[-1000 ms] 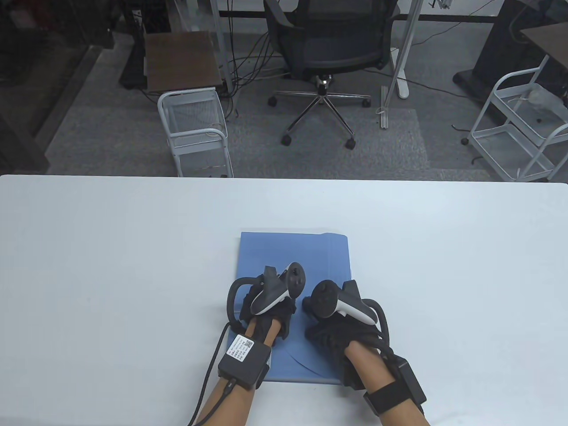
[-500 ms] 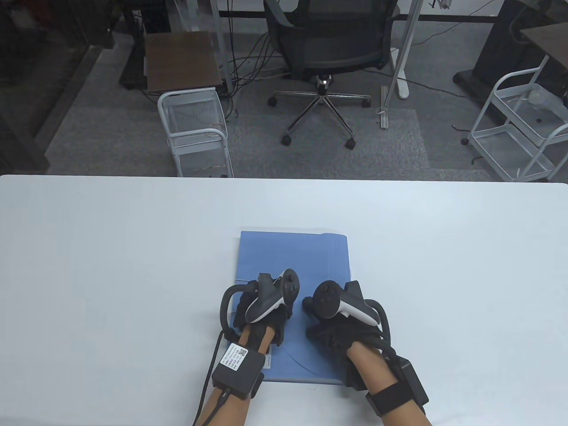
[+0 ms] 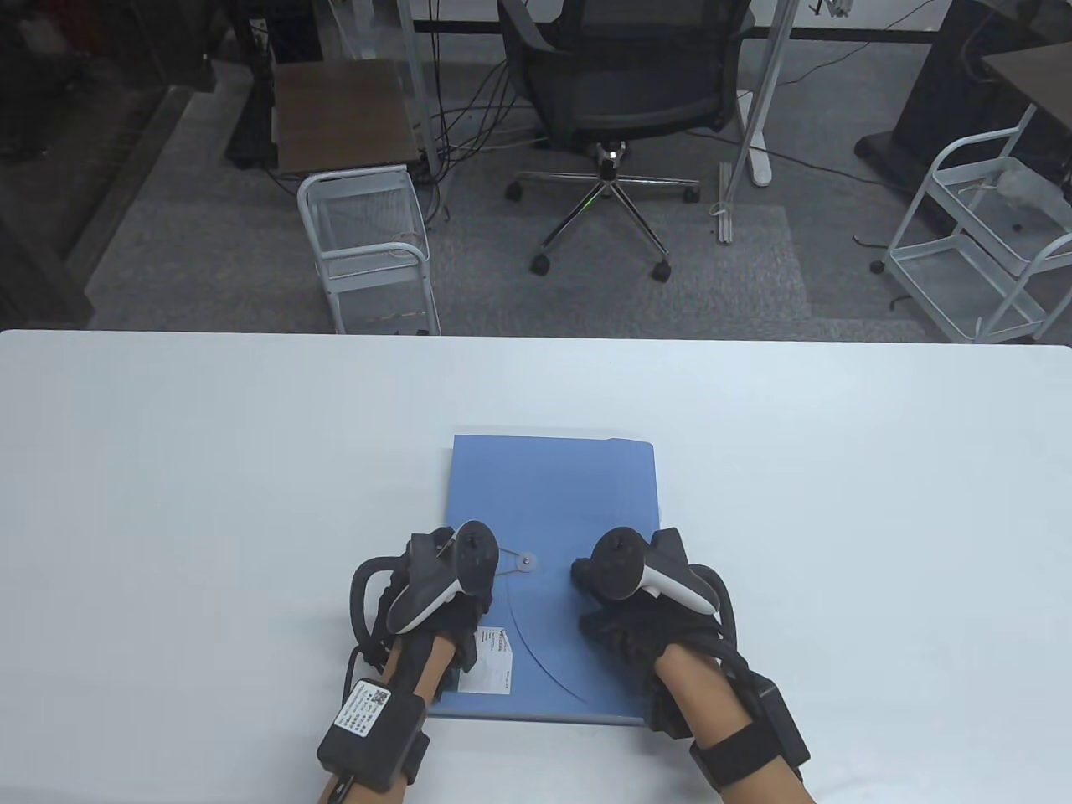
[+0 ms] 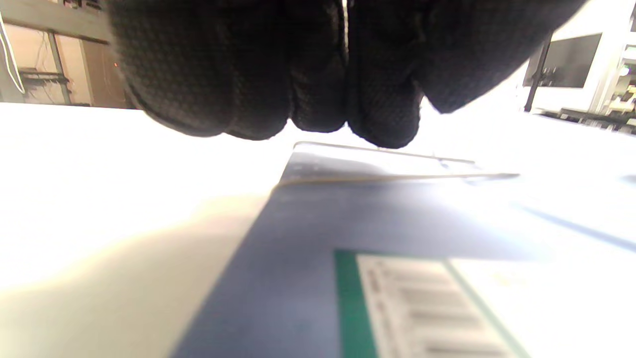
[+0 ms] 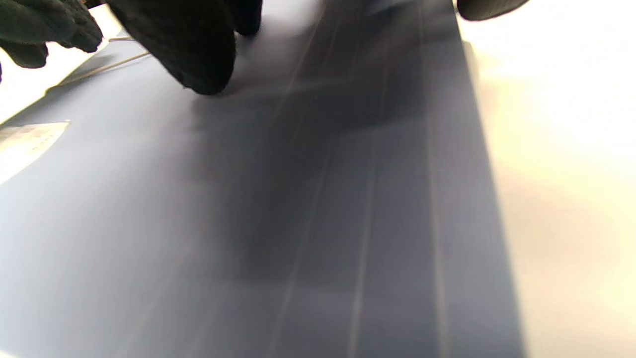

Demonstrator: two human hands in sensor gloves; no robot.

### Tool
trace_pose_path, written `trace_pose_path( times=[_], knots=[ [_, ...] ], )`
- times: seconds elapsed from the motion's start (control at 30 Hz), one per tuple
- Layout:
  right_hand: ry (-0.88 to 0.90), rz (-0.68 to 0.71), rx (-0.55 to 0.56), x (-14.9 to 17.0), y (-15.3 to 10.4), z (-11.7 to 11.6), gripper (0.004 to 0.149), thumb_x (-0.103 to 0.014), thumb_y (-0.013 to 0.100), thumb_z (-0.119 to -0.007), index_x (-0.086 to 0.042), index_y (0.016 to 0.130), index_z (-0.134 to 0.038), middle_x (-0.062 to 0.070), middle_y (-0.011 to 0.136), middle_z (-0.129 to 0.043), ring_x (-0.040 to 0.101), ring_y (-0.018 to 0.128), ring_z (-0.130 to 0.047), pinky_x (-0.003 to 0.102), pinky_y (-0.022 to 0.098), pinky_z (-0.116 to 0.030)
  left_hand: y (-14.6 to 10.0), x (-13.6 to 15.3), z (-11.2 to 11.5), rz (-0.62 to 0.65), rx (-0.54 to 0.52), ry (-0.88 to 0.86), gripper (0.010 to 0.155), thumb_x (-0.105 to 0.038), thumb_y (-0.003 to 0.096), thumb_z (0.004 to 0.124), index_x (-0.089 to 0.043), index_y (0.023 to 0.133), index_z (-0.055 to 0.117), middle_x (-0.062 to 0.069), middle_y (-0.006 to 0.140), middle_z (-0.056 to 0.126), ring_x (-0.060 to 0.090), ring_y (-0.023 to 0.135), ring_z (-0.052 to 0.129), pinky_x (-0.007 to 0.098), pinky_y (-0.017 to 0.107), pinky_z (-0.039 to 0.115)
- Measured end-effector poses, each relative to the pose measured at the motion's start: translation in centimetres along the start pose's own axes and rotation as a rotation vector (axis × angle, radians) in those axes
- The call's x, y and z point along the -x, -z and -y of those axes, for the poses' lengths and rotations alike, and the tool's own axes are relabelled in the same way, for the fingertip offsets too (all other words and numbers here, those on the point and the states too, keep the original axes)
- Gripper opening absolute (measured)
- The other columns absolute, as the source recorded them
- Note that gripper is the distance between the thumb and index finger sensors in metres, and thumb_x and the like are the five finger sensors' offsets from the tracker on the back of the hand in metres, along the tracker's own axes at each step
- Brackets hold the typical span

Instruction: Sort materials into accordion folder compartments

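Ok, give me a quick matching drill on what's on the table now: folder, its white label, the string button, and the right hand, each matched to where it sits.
Things:
1. blue folder
2. white label
3. string button
4. right hand

Places:
A. near-left corner of the folder
B. flat on the white table
C. resting on the folder's right half
D. mid-folder, between the two hands

Pairs: 1-B, 2-A, 3-D, 4-C

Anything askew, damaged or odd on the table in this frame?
Nothing stands out. The blue folder lies flat and roughly square to the table, its flap closed, a string running from its round clasp toward the left hand. The right hand rests on the cover.
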State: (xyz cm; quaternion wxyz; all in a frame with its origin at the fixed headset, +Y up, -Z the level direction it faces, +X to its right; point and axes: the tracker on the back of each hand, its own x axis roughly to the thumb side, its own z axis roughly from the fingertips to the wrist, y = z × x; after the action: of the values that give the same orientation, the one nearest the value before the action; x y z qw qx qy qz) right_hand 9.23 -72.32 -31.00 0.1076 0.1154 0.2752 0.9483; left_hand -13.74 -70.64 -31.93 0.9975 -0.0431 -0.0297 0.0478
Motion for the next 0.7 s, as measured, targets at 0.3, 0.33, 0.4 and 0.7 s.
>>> trace_pose_path(
  times=[0.3,0.33,0.4,0.7],
  knots=[
    [0.115,0.204,0.34,0.6,-6.1,3.5,0.058,-0.044,0.06,-0.073,-0.022,0.111,-0.056,0.028,0.119,-0.031,0.059,0.102,-0.037,0.074,0.068,-0.052,-3.7,0.9,-4.6,0.172,-0.232,-0.132,0.048,-0.046,0.0593,0.071,-0.021,0.097,0.085,0.008,0.112,0.072,0.04,0.095,0.076,0.052,0.066,0.074],
    [0.124,0.223,0.401,0.9,-6.7,3.7,0.056,-0.044,0.06,-0.072,-0.022,0.109,-0.058,0.027,0.119,-0.035,0.058,0.102,-0.039,0.074,0.068,-0.053,-4.0,1.0,-4.9,0.19,-0.253,-0.154,0.048,-0.046,0.0592,0.071,-0.021,0.097,0.085,0.008,0.112,0.072,0.04,0.095,0.076,0.052,0.066,0.073],
    [0.157,0.272,0.558,1.9,-8.0,4.3,0.056,-0.047,0.059,-0.07,-0.023,0.108,-0.06,0.026,0.119,-0.04,0.057,0.102,-0.044,0.074,0.068,-0.054,-4.9,1.4,-5.7,0.228,-0.32,-0.224,0.048,-0.047,0.059,0.071,-0.021,0.097,0.085,0.008,0.112,0.072,0.04,0.096,0.075,0.053,0.067,0.073],
    [0.036,0.365,0.886,2.8,-9.8,4.1,0.061,-0.055,0.057,-0.069,-0.024,0.109,-0.059,0.022,0.119,-0.045,0.055,0.104,-0.045,0.072,0.069,-0.054,-6.2,1.2,-6.3,0.353,-0.436,-0.184,0.065,-0.061,0.0561,0.07,-0.019,0.106,0.075,0.009,0.12,0.061,0.043,0.106,0.062,0.059,0.072,0.062]
  ],
)
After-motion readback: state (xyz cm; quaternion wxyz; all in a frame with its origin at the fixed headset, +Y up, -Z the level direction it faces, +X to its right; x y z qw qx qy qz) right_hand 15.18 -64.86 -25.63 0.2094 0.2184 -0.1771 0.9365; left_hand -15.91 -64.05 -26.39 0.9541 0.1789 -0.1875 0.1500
